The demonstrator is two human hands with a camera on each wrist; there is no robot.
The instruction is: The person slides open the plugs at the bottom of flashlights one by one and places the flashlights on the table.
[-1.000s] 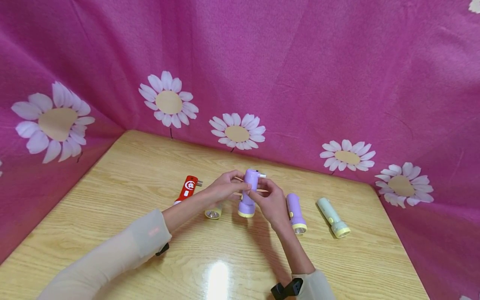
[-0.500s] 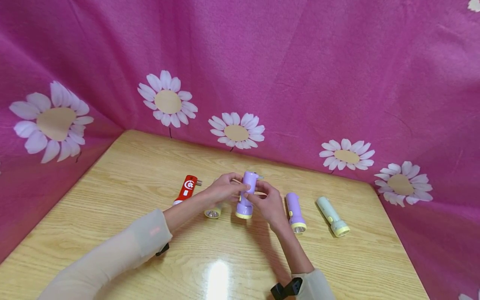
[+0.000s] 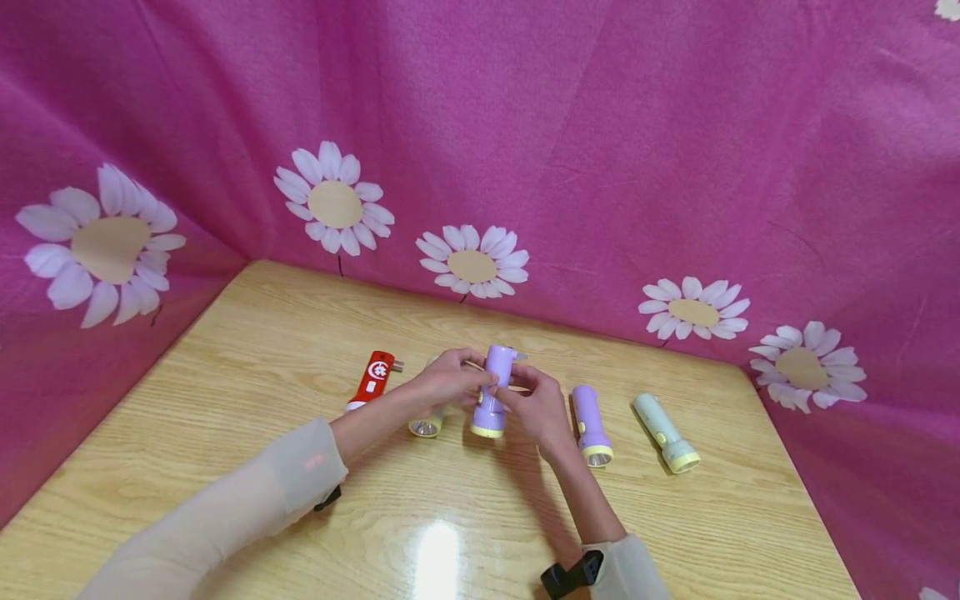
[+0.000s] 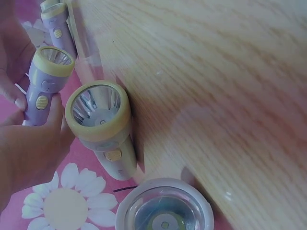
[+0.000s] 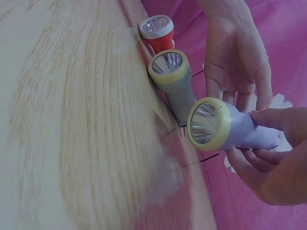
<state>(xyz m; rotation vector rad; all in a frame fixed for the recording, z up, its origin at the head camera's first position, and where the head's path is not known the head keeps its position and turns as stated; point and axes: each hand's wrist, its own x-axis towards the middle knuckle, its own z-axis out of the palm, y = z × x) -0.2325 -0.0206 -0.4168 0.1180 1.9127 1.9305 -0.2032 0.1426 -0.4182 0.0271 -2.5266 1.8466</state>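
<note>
A purple flashlight [image 3: 498, 364] with a yellow rim is held up over the table, its lens end pointing down and towards me. Metal plug prongs [image 3: 520, 356] stick out sideways near its tail. My left hand [image 3: 452, 380] pinches the body from the left between thumb and fingers. From the other side my right hand [image 3: 538, 410] grips it, thumb across the front. In the left wrist view the held flashlight's yellow switch [image 4: 42, 102] shows just beside the fingers. The right wrist view has its reflector [image 5: 205, 123] facing the camera.
Left of the hands lie a pale green flashlight [image 3: 426, 425], partly behind my left hand, and a red flashlight [image 3: 373, 379] with its own prongs. To the right are a second purple flashlight [image 3: 589, 417] and another pale green one [image 3: 663, 429]. A pink flowered cloth [image 3: 585, 208] surrounds the wooden table [image 3: 360, 517].
The held purple flashlight has shifted slightly down and left with both hands. The other flashlights stay in place.
</note>
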